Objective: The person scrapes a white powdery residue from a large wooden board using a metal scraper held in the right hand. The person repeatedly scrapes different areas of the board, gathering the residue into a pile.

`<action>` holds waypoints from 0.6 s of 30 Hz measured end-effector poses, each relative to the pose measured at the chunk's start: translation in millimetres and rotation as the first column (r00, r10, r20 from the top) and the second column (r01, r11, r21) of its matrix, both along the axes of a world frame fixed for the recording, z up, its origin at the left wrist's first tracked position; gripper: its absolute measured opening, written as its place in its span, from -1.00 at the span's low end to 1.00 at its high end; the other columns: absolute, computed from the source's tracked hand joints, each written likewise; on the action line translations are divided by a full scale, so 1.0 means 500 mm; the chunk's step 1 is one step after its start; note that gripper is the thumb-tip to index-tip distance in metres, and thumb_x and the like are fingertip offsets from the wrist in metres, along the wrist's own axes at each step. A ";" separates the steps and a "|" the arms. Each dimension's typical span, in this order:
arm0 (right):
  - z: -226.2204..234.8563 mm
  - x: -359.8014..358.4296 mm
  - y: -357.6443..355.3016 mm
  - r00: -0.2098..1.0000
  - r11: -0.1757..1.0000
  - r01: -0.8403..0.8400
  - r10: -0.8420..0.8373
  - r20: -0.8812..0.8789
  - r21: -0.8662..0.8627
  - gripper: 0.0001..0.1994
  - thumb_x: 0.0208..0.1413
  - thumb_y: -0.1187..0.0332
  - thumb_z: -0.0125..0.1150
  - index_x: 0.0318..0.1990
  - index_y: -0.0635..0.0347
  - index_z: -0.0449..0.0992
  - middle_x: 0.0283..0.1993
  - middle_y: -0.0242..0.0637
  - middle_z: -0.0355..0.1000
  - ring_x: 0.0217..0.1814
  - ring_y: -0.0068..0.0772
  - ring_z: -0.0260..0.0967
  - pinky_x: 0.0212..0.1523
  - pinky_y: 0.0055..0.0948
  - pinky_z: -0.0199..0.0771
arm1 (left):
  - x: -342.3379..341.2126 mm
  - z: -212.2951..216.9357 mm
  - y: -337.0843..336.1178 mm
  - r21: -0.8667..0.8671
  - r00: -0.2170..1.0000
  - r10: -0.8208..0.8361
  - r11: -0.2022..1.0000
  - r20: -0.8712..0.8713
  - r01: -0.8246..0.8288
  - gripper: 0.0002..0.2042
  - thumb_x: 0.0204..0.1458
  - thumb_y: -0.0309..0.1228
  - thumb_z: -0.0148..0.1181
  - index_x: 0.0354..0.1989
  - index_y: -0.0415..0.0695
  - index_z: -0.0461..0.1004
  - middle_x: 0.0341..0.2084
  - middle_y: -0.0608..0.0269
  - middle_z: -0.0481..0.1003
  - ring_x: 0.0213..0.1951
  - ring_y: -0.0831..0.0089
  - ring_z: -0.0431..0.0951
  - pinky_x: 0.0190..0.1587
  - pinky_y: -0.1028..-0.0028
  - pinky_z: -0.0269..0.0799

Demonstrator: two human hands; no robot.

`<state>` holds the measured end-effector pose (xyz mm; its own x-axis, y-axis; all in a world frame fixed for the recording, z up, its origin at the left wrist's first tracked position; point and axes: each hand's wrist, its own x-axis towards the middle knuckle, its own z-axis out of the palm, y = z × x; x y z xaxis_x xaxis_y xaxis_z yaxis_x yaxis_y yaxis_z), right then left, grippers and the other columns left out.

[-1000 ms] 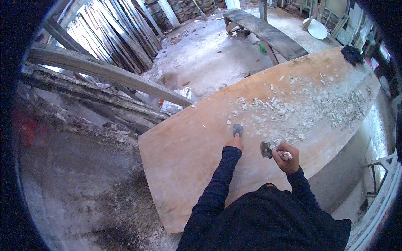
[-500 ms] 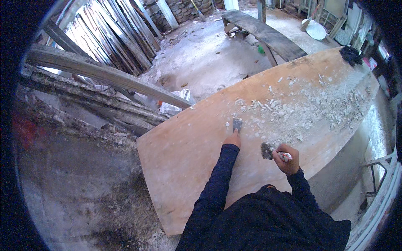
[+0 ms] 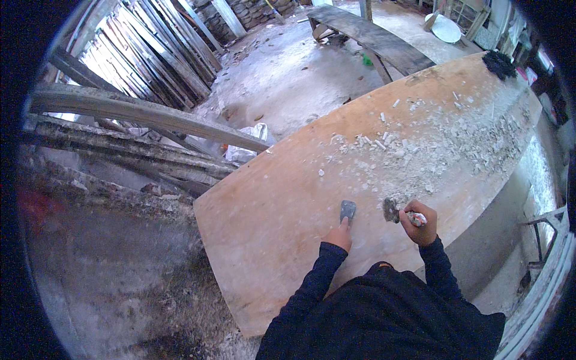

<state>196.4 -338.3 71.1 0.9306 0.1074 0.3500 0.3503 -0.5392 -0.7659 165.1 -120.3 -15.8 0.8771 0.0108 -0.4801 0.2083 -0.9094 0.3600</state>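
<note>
My left hand [image 3: 338,237] is closed around a small flat scraper [image 3: 347,210], its grey blade pointing away from me over the plywood board [image 3: 258,240]. To its right, my right hand [image 3: 421,224] grips a brush [image 3: 391,210] by its handle, which is smeared white and reddish. The dark, dusty bristle end points left, near the edge of the debris. White plaster-like flakes and powder [image 3: 414,159] lie spread over the far right half of the board. One small white chip [image 3: 321,173] sits apart from them, beyond the scraper.
Dark bristly stuff [image 3: 499,65] lies at the board's far right corner. A wooden bench [image 3: 372,39] stands behind the board. Timber beams [image 3: 144,114] run along the left, near a white sack [image 3: 246,144]. A metal frame [image 3: 546,240] is at the right.
My left hand has drawn the scraper back toward me and slightly right. My right hand has shifted a little right with the brush. The view has tilted slightly.
</note>
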 end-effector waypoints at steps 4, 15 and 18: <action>0.000 0.005 0.012 0.999 0.999 -0.033 0.032 0.031 0.035 -0.87 -0.21 0.44 0.20 -0.61 0.19 0.35 -0.66 -0.21 0.33 -0.65 -0.31 0.34 -0.63 -0.48 0.27 | 0.063 -0.025 -0.013 -0.073 0.994 0.071 0.995 0.081 -0.065 -0.64 0.06 -0.26 -0.26 0.04 -0.04 0.19 -0.46 -0.12 0.45 -0.38 0.01 0.47 -0.31 0.07 0.35; 0.018 -0.013 -0.020 1.000 1.000 -0.013 0.013 0.012 -0.002 -0.88 -0.21 0.44 0.19 -0.60 0.18 0.35 -0.66 -0.21 0.33 -0.63 -0.30 0.35 -0.61 -0.47 0.29 | 0.064 -0.041 -0.011 -0.058 0.989 0.029 0.998 0.148 -0.020 -0.64 0.05 -0.26 -0.23 0.03 -0.05 0.20 -0.42 -0.14 0.45 -0.35 -0.02 0.47 -0.27 0.09 0.35; 0.007 -0.016 -0.026 1.000 1.000 0.015 -0.015 -0.023 0.009 -0.88 -0.22 0.45 0.19 -0.61 0.19 0.35 -0.66 -0.21 0.32 -0.62 -0.29 0.35 -0.60 -0.47 0.29 | 0.022 -0.029 -0.011 -0.059 0.994 0.033 0.998 0.101 -0.028 -0.61 0.06 -0.25 -0.25 0.08 -0.02 0.15 -0.43 -0.14 0.45 -0.37 -0.03 0.47 -0.27 0.10 0.35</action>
